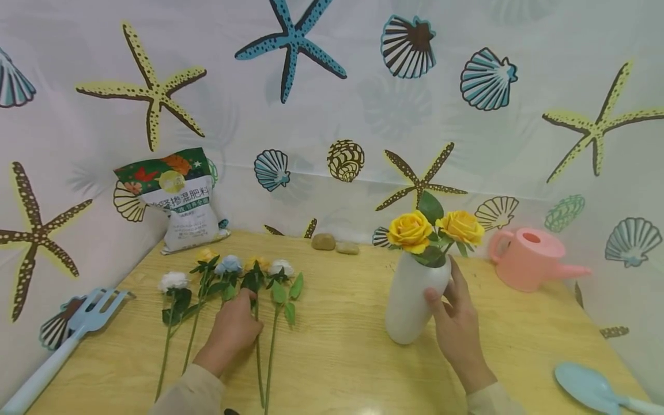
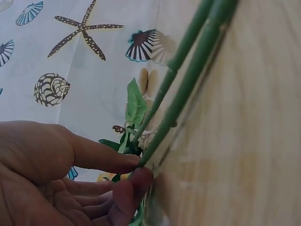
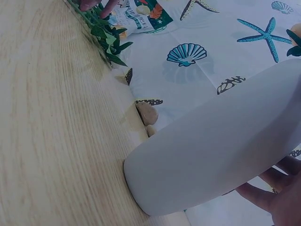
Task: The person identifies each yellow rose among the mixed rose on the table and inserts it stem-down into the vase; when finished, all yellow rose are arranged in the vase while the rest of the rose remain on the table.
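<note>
Grip, left: our left hand (image 1: 233, 331) pinches one green stem (image 2: 188, 89) between thumb and forefinger, near-left on the desk (image 1: 342, 346).
Grip, right: our right hand (image 1: 456, 328) curls round the white vase (image 1: 412, 300), which stands right of centre.
Count: we see two yellow roses (image 1: 433, 229) in the vase, five loose flowers (image 1: 228, 268) lying in a row, two stones (image 1: 334, 244) at the far edge.
Views: only the left wrist view shows the pinch closely; the right wrist view shows the vase's base on the desk.
Around: fertiliser bag (image 1: 181, 199) far left, pink watering can (image 1: 529, 258) right, blue fork (image 1: 78, 328) left, blue spade (image 1: 596, 389) near right.
</note>
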A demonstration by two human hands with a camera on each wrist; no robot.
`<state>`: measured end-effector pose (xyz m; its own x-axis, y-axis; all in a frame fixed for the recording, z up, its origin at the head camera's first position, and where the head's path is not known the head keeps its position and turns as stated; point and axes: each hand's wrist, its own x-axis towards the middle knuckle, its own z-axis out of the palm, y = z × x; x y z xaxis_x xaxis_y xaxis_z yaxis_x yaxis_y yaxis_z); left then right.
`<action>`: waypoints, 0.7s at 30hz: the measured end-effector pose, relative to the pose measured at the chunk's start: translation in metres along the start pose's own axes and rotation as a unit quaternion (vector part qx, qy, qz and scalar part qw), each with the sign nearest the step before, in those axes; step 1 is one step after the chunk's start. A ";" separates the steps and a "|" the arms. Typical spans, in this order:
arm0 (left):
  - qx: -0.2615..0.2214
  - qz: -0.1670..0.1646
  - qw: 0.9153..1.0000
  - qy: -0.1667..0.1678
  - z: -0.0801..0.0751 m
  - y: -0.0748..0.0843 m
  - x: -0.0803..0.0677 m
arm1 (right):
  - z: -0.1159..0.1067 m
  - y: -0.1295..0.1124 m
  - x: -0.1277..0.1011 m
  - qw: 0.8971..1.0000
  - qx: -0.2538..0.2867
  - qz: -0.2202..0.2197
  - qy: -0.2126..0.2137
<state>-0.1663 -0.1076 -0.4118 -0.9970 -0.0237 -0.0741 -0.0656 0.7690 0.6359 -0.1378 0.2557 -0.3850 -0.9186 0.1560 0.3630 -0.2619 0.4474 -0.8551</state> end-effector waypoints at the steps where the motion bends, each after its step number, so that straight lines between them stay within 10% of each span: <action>1: -0.007 -0.002 1.000 -0.002 -0.001 0.000 0.000 | 0.000 0.000 0.000 1.000 0.001 -0.001 0.000; 14: -0.096 0.016 0.995 0.038 -0.031 0.032 -0.006 | -0.001 -0.001 0.000 1.000 -0.002 0.011 -0.006; 21: -0.221 0.034 0.971 0.083 -0.028 0.066 -0.017 | -0.001 0.000 0.001 1.000 0.002 0.004 -0.010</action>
<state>-0.1552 -0.0745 -0.3472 -0.9903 -0.1128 0.0811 0.0259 0.4235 0.9055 -0.1382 0.2568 -0.3837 -0.9265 0.1422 0.3484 -0.2555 0.4421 -0.8598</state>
